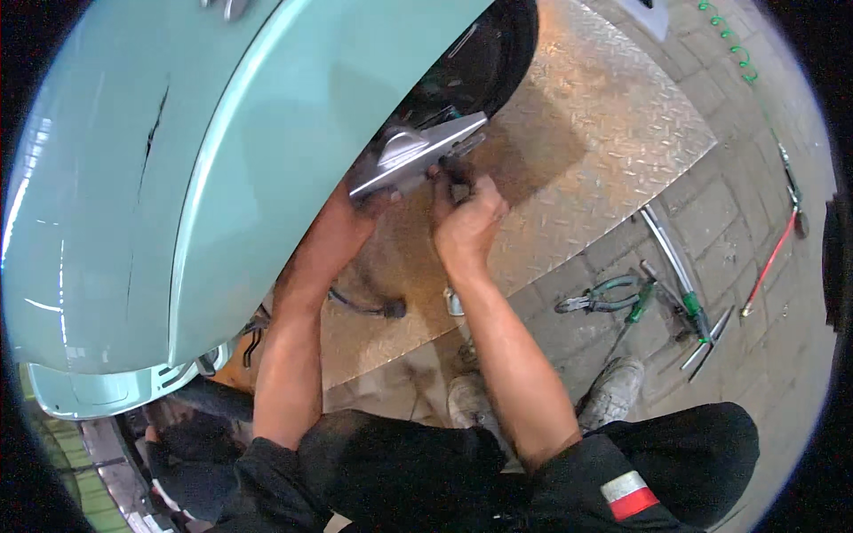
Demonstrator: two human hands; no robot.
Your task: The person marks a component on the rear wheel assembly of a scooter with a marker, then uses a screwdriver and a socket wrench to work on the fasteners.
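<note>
A silver-grey angled part [418, 153] with a raised half-round bump is held in front of the car's dark wheel opening. My left hand [360, 209] supports its lower left end, with the fingers partly hidden behind the part. At its right side my right hand [471, 218] is closed, fingertips bent against a small dark piece on the part's edge. Shadow and blur hide what that piece is. Just left of both hands curves the light green car body panel [258, 133]. A dark cable with a plug-like end [391, 307] lies below my left hand.
Beneath my hands is a worn steel tread plate [622, 124]. On the paving to the right lie pliers [600, 295], a green-handled screwdriver [641, 302], other long tools [671, 258] and a red rod-like tool [771, 262]. A coiled green hose [724, 34] runs at the far right.
</note>
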